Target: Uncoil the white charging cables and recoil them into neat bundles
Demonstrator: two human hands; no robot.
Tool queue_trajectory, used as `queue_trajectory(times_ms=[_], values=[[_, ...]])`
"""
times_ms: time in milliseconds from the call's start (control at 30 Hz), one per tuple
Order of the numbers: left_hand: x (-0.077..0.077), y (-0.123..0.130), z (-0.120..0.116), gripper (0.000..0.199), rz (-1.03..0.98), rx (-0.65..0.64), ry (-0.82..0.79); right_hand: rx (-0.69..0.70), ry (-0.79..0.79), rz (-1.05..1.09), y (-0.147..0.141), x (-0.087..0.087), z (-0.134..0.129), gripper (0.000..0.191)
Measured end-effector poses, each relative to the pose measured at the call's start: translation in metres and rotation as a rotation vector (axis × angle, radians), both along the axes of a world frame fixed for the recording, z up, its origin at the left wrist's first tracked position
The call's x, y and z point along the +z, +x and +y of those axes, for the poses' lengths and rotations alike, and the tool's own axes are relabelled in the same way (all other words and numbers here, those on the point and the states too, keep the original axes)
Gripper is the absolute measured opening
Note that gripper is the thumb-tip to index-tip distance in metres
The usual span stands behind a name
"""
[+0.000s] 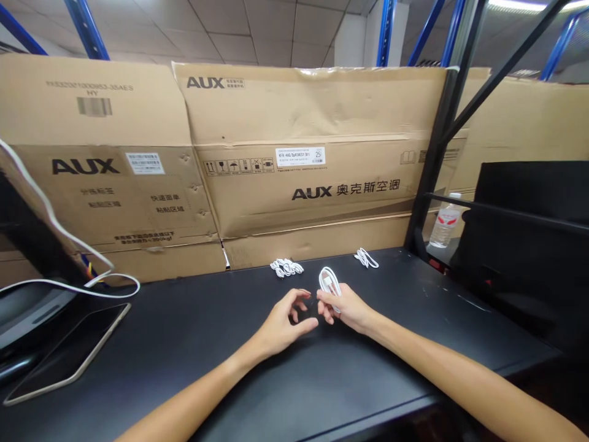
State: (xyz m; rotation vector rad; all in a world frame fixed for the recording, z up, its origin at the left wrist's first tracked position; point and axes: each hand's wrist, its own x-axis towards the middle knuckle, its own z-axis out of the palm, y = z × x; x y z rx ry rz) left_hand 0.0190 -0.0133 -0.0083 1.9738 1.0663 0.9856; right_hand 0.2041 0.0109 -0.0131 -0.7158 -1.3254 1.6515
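A coiled white charging cable (327, 279) is pinched in my right hand (347, 309), its loop standing up above the fingers and a white plug showing inside it. Just to the left, my left hand (286, 320) has its fingers curved and apart, with nothing visible between them. Behind the hands, a bundle of white cables (286, 267) lies on the black table (221, 350). Farther right, another coiled white cable (366, 258) rests by itself near the back edge.
Cardboard panels (313, 116) form a wall behind the table. At the left lie a tablet (69, 353) and a loose white cord (124, 283). On the right are a black metal post (426, 166), a water bottle (445, 222) and a dark monitor-like panel (529, 202).
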Motion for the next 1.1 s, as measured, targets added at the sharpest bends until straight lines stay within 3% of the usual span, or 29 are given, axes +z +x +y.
queue_trajectory(times_ms=[100,233,533,667,767,800,833,900,967,1033,1100], values=[[0.001,0.009,-0.011,0.022,-0.060,-0.102,-0.099,0.064,0.026,-0.042,-0.002,-0.001,-0.002,0.039],[0.006,0.010,-0.013,0.026,-0.079,-0.061,-0.153,0.013,0.016,-0.037,-0.001,0.000,-0.002,0.039],[0.010,-0.025,0.017,0.030,-0.153,0.350,-0.023,-0.128,-0.015,0.017,0.009,0.006,0.003,0.040],[0.003,-0.037,0.029,0.037,-0.035,0.535,0.070,-0.130,-0.040,0.048,0.010,0.007,0.004,0.039],[-0.002,-0.033,0.029,0.059,0.099,0.729,0.208,-0.068,-0.032,0.036,0.009,0.006,0.003,0.038],[-0.002,-0.029,0.025,0.062,0.139,0.737,0.264,-0.035,-0.023,0.027,0.008,0.005,0.002,0.038],[-0.002,-0.025,0.021,0.059,0.170,0.691,0.330,-0.001,-0.017,0.022,0.007,0.005,0.000,0.038],[-0.001,-0.015,0.009,0.042,0.242,0.412,0.410,0.065,-0.019,0.024,0.005,0.004,-0.003,0.038],[0.000,-0.005,-0.001,0.024,0.300,0.190,0.392,0.111,-0.037,0.038,0.003,0.004,-0.006,0.038],[-0.001,0.001,-0.009,0.021,0.322,0.087,0.335,0.134,-0.049,0.043,0.003,0.005,-0.007,0.037],[-0.002,0.004,-0.012,0.026,0.275,0.064,0.280,0.131,-0.051,0.038,0.003,0.006,-0.007,0.036]])
